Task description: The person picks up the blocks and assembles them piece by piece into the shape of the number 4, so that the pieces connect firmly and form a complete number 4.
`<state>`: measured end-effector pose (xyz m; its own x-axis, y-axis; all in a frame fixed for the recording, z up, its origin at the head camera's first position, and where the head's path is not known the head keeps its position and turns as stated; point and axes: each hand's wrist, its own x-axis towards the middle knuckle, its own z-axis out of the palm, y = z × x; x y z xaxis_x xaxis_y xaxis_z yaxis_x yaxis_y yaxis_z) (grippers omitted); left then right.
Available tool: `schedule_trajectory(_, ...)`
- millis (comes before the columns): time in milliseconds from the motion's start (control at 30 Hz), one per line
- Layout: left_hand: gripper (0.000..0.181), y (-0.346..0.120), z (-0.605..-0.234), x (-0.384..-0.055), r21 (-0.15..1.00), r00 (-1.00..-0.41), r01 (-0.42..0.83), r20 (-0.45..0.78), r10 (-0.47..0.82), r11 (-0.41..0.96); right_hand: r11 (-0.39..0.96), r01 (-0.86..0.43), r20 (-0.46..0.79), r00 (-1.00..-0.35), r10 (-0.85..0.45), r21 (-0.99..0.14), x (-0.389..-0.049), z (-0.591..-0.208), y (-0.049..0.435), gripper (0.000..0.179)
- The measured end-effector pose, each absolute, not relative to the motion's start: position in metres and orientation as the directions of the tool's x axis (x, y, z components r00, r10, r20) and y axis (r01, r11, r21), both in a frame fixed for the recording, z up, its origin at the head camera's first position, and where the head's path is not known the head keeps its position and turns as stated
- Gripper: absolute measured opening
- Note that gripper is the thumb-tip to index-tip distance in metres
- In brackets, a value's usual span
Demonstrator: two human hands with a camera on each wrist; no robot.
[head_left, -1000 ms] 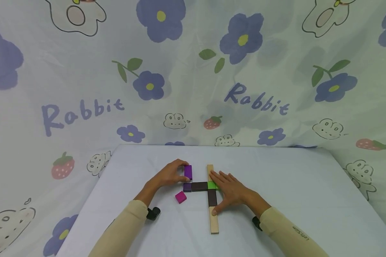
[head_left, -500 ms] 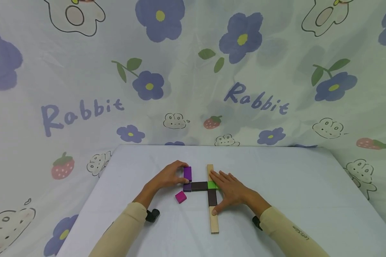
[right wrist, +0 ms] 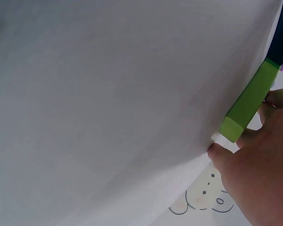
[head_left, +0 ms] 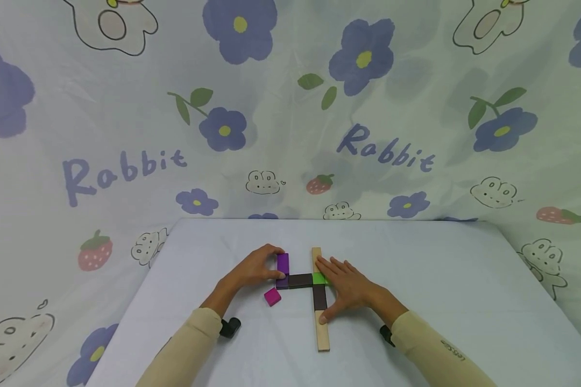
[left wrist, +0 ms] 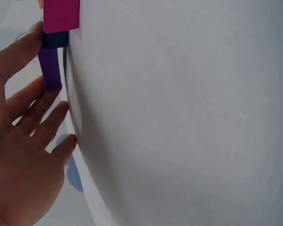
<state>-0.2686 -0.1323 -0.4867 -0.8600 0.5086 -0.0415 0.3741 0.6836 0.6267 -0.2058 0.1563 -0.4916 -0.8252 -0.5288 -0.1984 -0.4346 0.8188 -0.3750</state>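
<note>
My left hand (head_left: 252,267) pinches a bright purple block (head_left: 283,262) lengthwise between thumb and forefinger. Its near end meets a small dark purple block (head_left: 282,285), partly behind the thumb. From there a dark brown block (head_left: 300,280) runs right to a green block (head_left: 318,278). Above and below the green one stretch a natural wood block (head_left: 316,252), a second dark brown block (head_left: 320,299) and another wood block (head_left: 322,339). My right hand (head_left: 351,290) rests over this column with fingers spread, hiding part of the green block, whose end shows in the right wrist view.
A loose magenta cube (head_left: 273,296) lies turned at an angle, just nearer me than the dark purple block. All the pieces lie on a white-covered table (head_left: 416,258). Behind it hangs a printed cloth (head_left: 290,107) with flowers and rabbits.
My left hand has drawn the bright purple block a little toward me, closing the gap to the dark purple block. My right hand has stayed in place.
</note>
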Motion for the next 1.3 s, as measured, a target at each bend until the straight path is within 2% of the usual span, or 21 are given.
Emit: schedule_trajectory(1300,0.059,-0.1303,-0.4848,-0.2682,0.611,-0.863,0.355,-0.076,0.499,0.708,0.827,-0.426,-0.202,-0.831,-0.518,-0.368,-0.2056,-0.4910,0.1555,0.136)
